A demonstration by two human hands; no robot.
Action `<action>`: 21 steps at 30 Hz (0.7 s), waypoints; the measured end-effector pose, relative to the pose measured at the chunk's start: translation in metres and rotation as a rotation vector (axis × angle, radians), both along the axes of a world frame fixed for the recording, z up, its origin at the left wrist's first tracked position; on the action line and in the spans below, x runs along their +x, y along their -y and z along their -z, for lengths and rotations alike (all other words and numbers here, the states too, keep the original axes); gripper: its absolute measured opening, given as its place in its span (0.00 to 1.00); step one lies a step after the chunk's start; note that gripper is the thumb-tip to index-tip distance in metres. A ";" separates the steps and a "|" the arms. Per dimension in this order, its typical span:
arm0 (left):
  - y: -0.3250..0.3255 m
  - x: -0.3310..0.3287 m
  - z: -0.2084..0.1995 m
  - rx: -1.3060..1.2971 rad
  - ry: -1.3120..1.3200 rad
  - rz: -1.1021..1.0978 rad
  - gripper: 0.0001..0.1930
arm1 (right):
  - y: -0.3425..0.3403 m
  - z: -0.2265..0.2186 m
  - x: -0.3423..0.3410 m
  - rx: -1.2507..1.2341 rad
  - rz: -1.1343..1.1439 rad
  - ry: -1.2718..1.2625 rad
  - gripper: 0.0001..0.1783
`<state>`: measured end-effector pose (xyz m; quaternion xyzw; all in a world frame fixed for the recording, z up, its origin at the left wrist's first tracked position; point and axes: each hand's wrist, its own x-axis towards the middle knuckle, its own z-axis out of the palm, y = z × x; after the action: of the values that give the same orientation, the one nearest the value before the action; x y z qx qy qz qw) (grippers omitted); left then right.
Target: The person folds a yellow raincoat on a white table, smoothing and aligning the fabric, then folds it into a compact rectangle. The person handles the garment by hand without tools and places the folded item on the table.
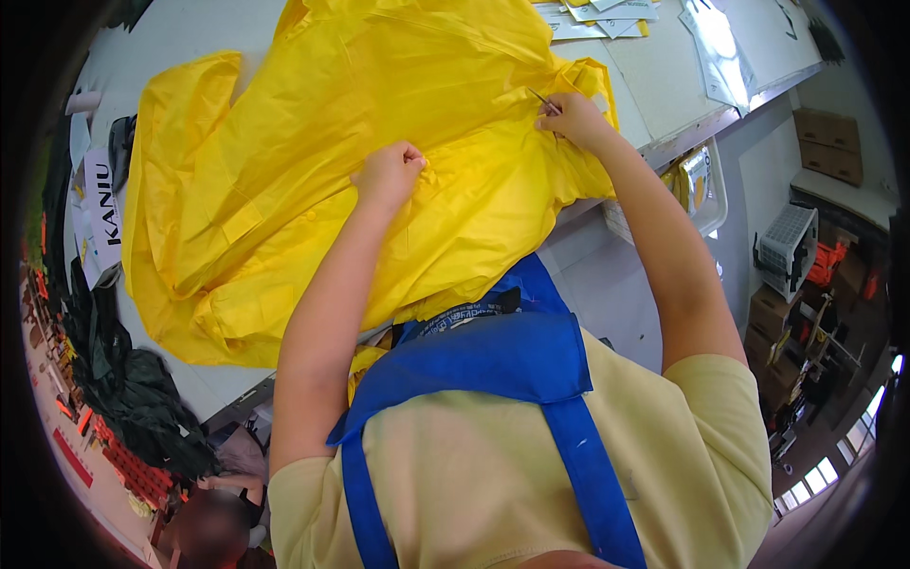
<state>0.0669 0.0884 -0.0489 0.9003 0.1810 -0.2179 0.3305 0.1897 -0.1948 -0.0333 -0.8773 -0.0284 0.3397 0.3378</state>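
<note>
A large, shiny yellow garment (351, 104) lies spread and creased over the table, with a sleeve-like part at its left and its near edge hanging over the front. My left hand (387, 177) is closed in a pinch on the cloth near its middle. Farther right, near the garment's right end, my right hand (576, 121) is closed around a small pointed metal tool (545, 102). Its thin tip points up and left, just over the yellow cloth; the rest is hidden in my fingers, so its exact kind does not show.
Flat printed packets (607, 17) lie on the pale table (654, 90) at the far right, with a clear plastic sleeve (718, 57) beyond. Below the right edge hangs a white basket (711, 204) holding packages. Dark cloth (142, 403) is heaped at the left; another person sits at the lower left.
</note>
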 end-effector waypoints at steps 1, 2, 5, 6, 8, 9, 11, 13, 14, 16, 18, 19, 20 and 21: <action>0.000 0.001 -0.001 0.007 -0.016 0.009 0.07 | 0.000 0.004 -0.002 -0.043 -0.047 0.082 0.11; 0.001 0.002 -0.001 0.019 -0.022 0.018 0.07 | -0.001 0.008 -0.003 -0.083 -0.094 0.171 0.11; 0.003 0.003 -0.005 0.053 -0.026 0.040 0.08 | -0.002 0.009 -0.003 -0.135 -0.140 0.253 0.11; 0.003 0.003 -0.006 0.064 -0.017 0.044 0.08 | -0.003 0.007 -0.004 -0.141 -0.141 0.251 0.11; 0.002 0.002 -0.010 0.067 -0.014 0.046 0.09 | 0.005 0.003 -0.010 -0.008 -0.068 0.214 0.11; 0.001 0.001 -0.010 0.056 -0.022 0.041 0.09 | 0.008 -0.001 -0.013 0.056 -0.034 0.195 0.11; 0.000 0.000 -0.007 0.029 0.007 0.032 0.08 | 0.012 -0.016 -0.029 0.033 -0.056 0.229 0.11; -0.001 -0.005 -0.002 -0.003 0.080 0.023 0.07 | 0.009 -0.021 -0.029 0.035 -0.140 0.320 0.11; -0.002 -0.005 0.000 -0.008 0.084 0.024 0.08 | 0.006 -0.023 -0.028 0.045 -0.201 0.404 0.12; -0.003 -0.006 0.002 -0.017 0.092 0.023 0.08 | -0.002 -0.023 -0.025 0.001 -0.195 0.414 0.13; -0.002 -0.004 -0.002 0.002 0.050 0.020 0.08 | -0.011 -0.018 -0.015 -0.097 -0.059 0.273 0.15; -0.002 -0.003 -0.003 0.012 0.029 0.018 0.09 | -0.010 -0.012 -0.012 -0.102 -0.052 0.290 0.16; -0.001 -0.003 -0.004 0.011 0.025 0.011 0.09 | -0.011 -0.004 -0.011 -0.106 -0.046 0.301 0.17; 0.000 -0.002 -0.005 0.009 0.021 0.005 0.09 | -0.011 0.002 -0.010 -0.110 -0.040 0.313 0.17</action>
<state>0.0647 0.0886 -0.0439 0.9045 0.1762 -0.2084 0.3277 0.1798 -0.1833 -0.0356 -0.9360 -0.0793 0.2066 0.2737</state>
